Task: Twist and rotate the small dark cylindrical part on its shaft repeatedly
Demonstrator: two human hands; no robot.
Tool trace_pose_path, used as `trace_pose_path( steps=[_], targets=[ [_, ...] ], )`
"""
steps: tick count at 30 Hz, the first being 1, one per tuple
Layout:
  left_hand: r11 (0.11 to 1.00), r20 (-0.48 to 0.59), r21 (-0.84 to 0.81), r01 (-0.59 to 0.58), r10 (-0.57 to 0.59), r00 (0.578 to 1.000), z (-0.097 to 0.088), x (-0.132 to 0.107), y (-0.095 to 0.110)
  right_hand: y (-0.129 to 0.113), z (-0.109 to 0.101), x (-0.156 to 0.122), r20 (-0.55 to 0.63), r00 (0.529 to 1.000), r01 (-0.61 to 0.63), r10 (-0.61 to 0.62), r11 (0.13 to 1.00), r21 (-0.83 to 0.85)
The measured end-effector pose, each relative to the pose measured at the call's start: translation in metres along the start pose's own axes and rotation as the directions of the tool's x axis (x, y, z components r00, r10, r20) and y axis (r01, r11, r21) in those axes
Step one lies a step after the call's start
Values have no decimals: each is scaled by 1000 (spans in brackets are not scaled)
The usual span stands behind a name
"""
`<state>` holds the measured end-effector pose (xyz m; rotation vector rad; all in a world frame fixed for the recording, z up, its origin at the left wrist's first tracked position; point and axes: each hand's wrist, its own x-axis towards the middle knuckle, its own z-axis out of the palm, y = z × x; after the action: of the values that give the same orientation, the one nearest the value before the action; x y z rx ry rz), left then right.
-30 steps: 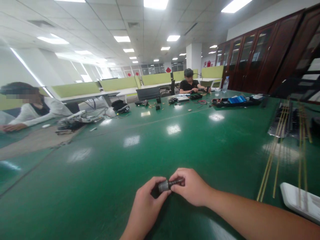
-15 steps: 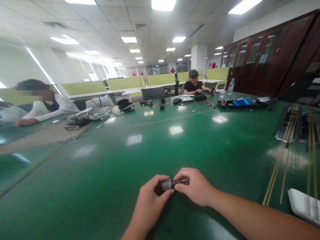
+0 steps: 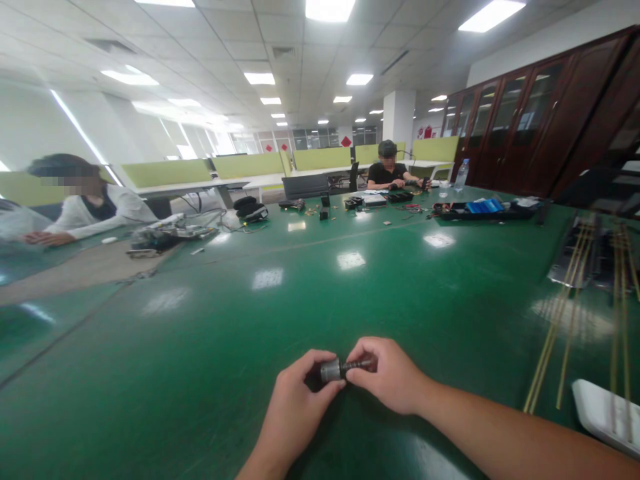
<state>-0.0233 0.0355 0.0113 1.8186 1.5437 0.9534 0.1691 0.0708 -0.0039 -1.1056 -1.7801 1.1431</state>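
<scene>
Left hand [image 3: 297, 393], lower centre: thumb and fingers closed around a grey cylinder [image 3: 331, 371]. Right hand [image 3: 393, 377], just right of it: fingertips pinched on the ribbed shaft [image 3: 357, 364] that pointed right from the cylinder. Hands nearly touched; grips looked the same as one second earlier, part a touch further right in the frame. All this was over the near part of the green table [image 3: 310, 300].

Lower right: white tray [image 3: 595, 407], thin yellow rods [image 3: 553, 333] above it. These and the background also sat further right than a second before, so the view had turned slightly; versus half a second ago, almost no shift.

Upper right: black tray [image 3: 450, 215] with a blue item [image 3: 485, 205], bottle [image 3: 463, 175] behind. Left edge: seated person in white sleeves [image 3: 130, 203]. Far side, right of centre: another person in black [image 3: 377, 175].
</scene>
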Motion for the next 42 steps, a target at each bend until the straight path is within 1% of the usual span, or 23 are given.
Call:
trace_pose_path(
  steps=[8,12,15,18,22,30,42],
  targets=[
    [1000,-1,-16,-4,4,1000,1,1,3,1,1,-2,12,1000,-5,5,1000,13],
    [1000,-22,-30,-5,5,1000,-1,2,4,-1,0,-1,17,1000,-21,20,999,37],
    [999,-43,-43,1,-3,999,-2,2,4,-3,-1,-1,19,1000,-24,24,999,22],
    [999,-48,-41,-7,5,999,-3,2,3,-5,-1,-1,13,1000,-20,20,1000,-14],
    [999,-69,-25,-22,20,997,-2,1,-1,-5,-2,-1,12,1000,-16,17,1000,-22],
    [999,-93,-9,-36,35,995,-3,0,-2,-6,-3,-2,23,1000,-9,10,1000,-4],
    [1000,-110,-29,-9,6,994,-3,0,-8,-5,-3,0,29,1000,-5,4,999,40]
  ],
)
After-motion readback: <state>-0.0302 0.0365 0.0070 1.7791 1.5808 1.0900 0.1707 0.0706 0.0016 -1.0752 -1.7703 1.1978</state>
